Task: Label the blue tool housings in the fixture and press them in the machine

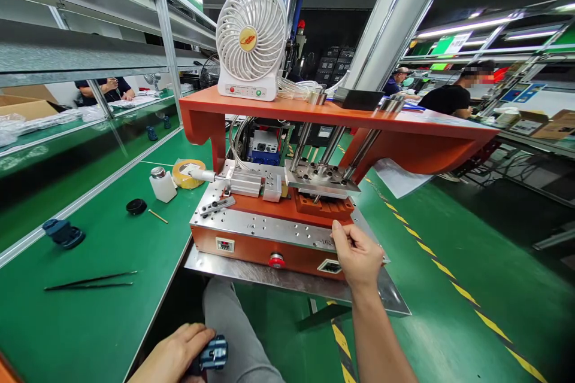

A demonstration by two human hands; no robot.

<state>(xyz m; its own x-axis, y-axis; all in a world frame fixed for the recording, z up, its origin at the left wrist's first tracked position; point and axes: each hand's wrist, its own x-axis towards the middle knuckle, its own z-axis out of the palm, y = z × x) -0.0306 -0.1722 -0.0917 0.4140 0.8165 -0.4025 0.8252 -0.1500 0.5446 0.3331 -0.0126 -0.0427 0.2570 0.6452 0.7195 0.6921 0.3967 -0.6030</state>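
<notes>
A glossy blue plastic part (215, 352) is being clasped by the left hand (178, 348); the right hand (360, 256) is being held curled, contents indiscernible, the press (274, 226) beyond its fingers.

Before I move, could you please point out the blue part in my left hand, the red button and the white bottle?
Blue part (216, 353), head view: on its uncovered end.
Red button (277, 261), head view: on its red face.
White bottle (164, 187), head view: on its body, below the cap.
</notes>
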